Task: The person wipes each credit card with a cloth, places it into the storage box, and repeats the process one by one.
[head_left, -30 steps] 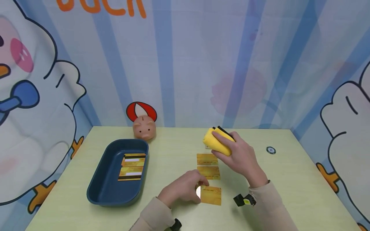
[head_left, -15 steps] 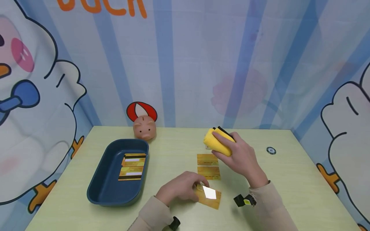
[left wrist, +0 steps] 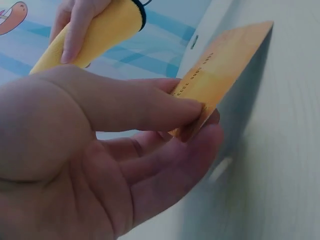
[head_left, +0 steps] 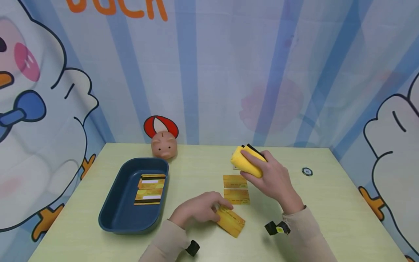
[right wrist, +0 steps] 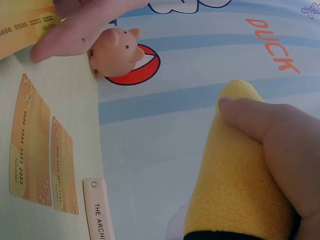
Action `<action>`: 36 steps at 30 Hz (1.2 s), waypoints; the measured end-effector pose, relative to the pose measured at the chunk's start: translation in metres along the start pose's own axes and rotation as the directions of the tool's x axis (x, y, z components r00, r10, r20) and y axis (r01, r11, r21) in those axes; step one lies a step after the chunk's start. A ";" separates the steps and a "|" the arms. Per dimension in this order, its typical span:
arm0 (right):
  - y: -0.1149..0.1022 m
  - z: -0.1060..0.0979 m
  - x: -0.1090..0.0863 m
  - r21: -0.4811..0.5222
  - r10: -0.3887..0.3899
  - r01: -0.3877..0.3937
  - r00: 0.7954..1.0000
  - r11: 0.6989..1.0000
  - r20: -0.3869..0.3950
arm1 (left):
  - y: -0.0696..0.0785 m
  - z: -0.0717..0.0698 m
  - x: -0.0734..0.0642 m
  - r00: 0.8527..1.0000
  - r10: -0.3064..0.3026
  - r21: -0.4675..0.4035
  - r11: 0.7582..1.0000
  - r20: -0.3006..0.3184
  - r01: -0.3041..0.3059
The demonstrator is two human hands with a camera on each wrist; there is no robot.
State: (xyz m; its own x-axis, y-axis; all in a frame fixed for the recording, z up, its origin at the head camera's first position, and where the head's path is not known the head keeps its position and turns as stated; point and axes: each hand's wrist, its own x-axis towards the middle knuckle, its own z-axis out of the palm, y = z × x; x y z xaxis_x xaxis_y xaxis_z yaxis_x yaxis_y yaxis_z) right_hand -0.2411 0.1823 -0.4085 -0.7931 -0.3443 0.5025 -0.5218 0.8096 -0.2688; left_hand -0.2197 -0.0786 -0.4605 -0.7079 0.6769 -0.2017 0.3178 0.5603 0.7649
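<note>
One gold card (head_left: 231,222) is pinched by the left hand (head_left: 199,208), near; the right hand (head_left: 272,178) grips a fuzzy yellow cloth (head_left: 244,162), farther right

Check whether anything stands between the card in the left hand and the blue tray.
No loose object shows between card and tray; only the left hand, pinching the card, and the tray's raised wall stand there.

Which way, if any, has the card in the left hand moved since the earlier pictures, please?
Yes: in the head view, the held card has shifted left, towards the blue tray.
</note>
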 end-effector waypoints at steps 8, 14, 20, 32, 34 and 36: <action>0.000 0.000 0.000 -0.003 0.005 -0.005 1.000 1.000 0.006 | -0.002 -0.010 -0.004 0.995 -0.007 -0.231 0.973 -0.095 -0.015; -0.001 -0.001 -0.001 0.008 0.006 -0.006 1.000 1.000 0.007 | -0.003 -0.016 -0.004 0.962 -0.035 -0.294 0.955 -0.270 -0.048; -0.005 -0.001 -0.001 0.026 -0.020 0.020 1.000 0.999 0.002 | -0.002 -0.018 -0.004 0.924 -0.060 -0.366 0.926 -0.378 -0.090; -0.025 0.010 0.000 0.062 -0.167 0.166 0.986 0.984 0.009 | -0.005 -0.025 -0.007 0.900 -0.029 -0.386 0.909 -0.434 -0.157; -0.030 0.013 -0.001 0.065 -0.196 0.195 0.980 0.979 0.013 | -0.005 -0.025 -0.007 0.903 -0.028 -0.398 0.903 -0.429 -0.161; -0.033 0.016 -0.002 0.065 -0.228 0.227 0.974 0.972 0.014 | -0.005 -0.025 -0.007 0.909 -0.015 -0.425 0.887 -0.416 -0.180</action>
State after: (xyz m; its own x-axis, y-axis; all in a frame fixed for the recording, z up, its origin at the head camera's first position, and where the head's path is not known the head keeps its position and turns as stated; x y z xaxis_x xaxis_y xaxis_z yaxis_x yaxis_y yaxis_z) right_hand -0.2274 0.1483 -0.4137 -0.6572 -0.5264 0.5394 -0.7074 0.6777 -0.2006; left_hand -0.2321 -0.0979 -0.4480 -0.9109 0.4082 0.0597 0.1413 0.1726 0.9748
